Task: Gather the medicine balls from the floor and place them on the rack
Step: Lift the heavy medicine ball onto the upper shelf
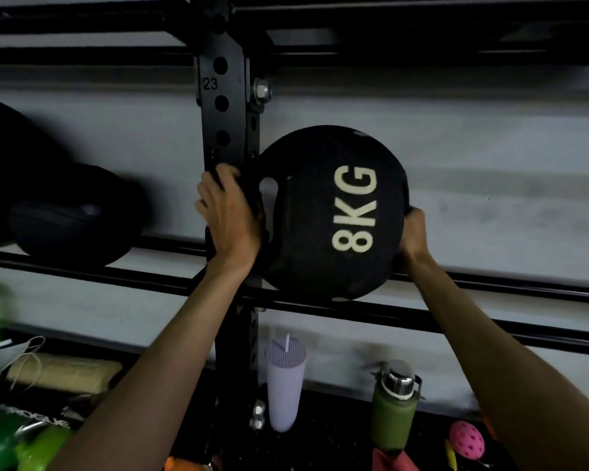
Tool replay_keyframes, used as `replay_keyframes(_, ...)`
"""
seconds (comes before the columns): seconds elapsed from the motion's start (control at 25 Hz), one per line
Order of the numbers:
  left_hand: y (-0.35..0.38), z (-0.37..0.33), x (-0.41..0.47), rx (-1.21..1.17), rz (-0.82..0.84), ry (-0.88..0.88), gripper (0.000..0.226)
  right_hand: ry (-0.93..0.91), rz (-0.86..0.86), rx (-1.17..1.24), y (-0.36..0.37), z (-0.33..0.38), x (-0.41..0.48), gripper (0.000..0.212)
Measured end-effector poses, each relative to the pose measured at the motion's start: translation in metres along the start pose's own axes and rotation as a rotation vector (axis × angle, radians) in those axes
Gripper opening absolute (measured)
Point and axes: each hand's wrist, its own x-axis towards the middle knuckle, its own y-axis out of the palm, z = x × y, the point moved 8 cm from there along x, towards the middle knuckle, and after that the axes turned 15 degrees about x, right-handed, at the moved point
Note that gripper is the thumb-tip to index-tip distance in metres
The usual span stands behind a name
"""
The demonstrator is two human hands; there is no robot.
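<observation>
A black medicine ball point(323, 212) marked "8KG" in pale letters sits at the level of the black rack rails point(473, 321), just right of the rack's upright post point(228, 107). My left hand point(228, 212) grips the ball's left handle, fingers curled through the cut-out. At the ball's right edge my right hand point(413, 236) grips the other handle. Whether the ball's weight rests on the rails I cannot tell. Another black ball point(79, 215) lies on the same rails to the left.
A large dark ball point(4, 171) sits at the far left edge. On the floor below stand a lilac tumbler with a straw point(284, 385), a green bottle point(393, 413), a pink perforated ball point(466, 440) and green items point(21, 443). A grey wall lies behind the rack.
</observation>
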Motion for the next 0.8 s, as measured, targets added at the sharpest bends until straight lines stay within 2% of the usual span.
replay_keyframes(0.12,0.006,-0.018,0.017,0.085,-0.03,-0.032,0.053,0.155,-0.018,0.001,-0.008,-0.031,0.008,0.035)
replay_keyframes(0.32,0.016,-0.014,0.022,0.096,-0.138,-0.039,0.029,0.223,0.011,-0.102,-0.008,-0.047,0.02,0.036)
replay_keyframes(0.4,0.016,-0.01,0.02,0.117,-0.163,-0.059,0.028,0.228,0.02,-0.101,-0.009,-0.045,0.019,0.032)
replay_keyframes(0.56,0.017,-0.003,0.017,0.054,-0.052,-0.141,0.035,0.275,0.069,-0.038,-0.011,-0.046,0.014,0.018)
replay_keyframes(0.64,0.024,0.009,0.009,-0.066,0.033,-0.166,0.037,0.294,0.131,-0.101,-0.017,-0.055,0.008,0.03)
replay_keyframes(0.72,0.025,0.024,-0.015,-0.238,0.087,-0.227,0.027,0.222,0.173,-0.258,-0.028,-0.055,-0.01,0.042)
replay_keyframes(0.8,0.02,0.037,-0.057,-0.324,0.075,-0.268,0.014,0.052,0.137,-0.334,-0.041,-0.042,-0.04,0.046)
